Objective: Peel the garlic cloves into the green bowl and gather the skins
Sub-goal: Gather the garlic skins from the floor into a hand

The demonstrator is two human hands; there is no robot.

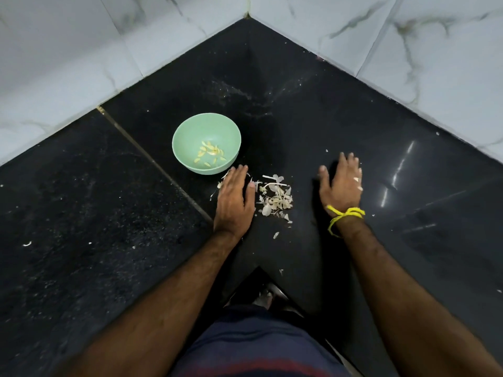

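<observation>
Black stone counter (313, 118) in a tiled corner. Green bowl (190, 131) far left holds peeled cloves (211, 155). Skins (275, 198) lie between both flat, released hands: left hand (235, 195) touches the pile's left edge, right hand (341, 183) apart on the right. Left is nearer; likely sweeping inward.

I can't see what lies under either palm: left hand (234, 196) covers some skins (275, 198) | both upper arms cut off by bottom edge | cloves (210, 154) too small to count
</observation>
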